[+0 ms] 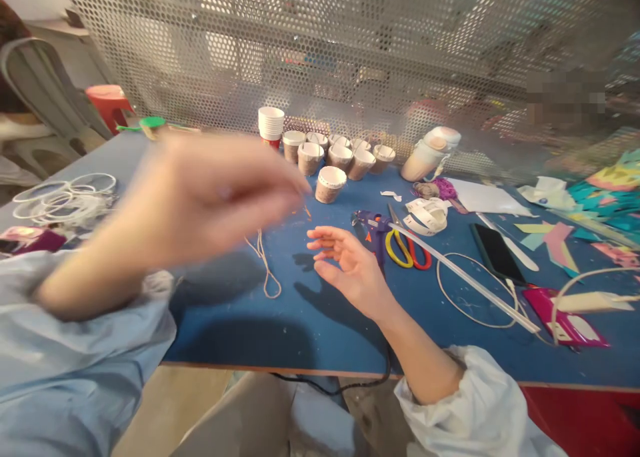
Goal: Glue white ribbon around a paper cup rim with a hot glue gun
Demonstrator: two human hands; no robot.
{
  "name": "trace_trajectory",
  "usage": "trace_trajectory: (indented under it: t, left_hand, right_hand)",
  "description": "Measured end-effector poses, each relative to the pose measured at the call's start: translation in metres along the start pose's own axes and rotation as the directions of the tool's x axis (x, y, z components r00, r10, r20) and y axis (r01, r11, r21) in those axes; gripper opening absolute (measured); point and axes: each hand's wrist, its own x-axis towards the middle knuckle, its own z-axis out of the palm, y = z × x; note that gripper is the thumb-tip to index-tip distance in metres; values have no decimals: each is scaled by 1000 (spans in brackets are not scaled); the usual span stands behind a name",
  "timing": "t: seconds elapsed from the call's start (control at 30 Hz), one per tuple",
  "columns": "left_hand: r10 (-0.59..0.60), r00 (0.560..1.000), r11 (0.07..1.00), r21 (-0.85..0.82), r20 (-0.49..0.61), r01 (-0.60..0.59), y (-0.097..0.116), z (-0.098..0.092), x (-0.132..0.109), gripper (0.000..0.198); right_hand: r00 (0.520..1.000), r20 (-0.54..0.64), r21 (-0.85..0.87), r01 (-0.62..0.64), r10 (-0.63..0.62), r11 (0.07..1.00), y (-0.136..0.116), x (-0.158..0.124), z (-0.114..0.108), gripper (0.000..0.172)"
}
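Note:
My left hand [200, 197] is raised above the blue table [300, 317] and smeared by motion; its fingers point right and seem pressed together near a thin strand of twine [265, 264] that hangs down onto the table. My right hand [345, 264] hovers palm up just above the table, fingers apart and slightly curled, holding nothing. A purple glue gun [373, 230] with a long clear glue stick [465, 277] lies just right of that hand, next to scissors [405, 247] with yellow and red handles.
Several paper cups [330, 157] wrapped in twine stand at the back, beside a stack of white cups [271, 122]. White rings [65, 197] lie left. A black phone [495, 252], coloured paper scraps [555, 237], white tape [427, 216] and a perforated metal screen [350, 44] are also present.

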Motion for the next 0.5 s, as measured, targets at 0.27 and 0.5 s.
trace_trajectory:
  t: [0.27,0.5]
  left_hand:
    - [455,810,706,405,369,-581,11,56,15,24]
    - [-10,988,932,359,157,-47,-68,-5,49,23]
  right_hand:
    - [879,401,441,-433,259,786,-5,-6,-2,33]
    - [826,548,380,-388,133,840,-16,-10,-25,27]
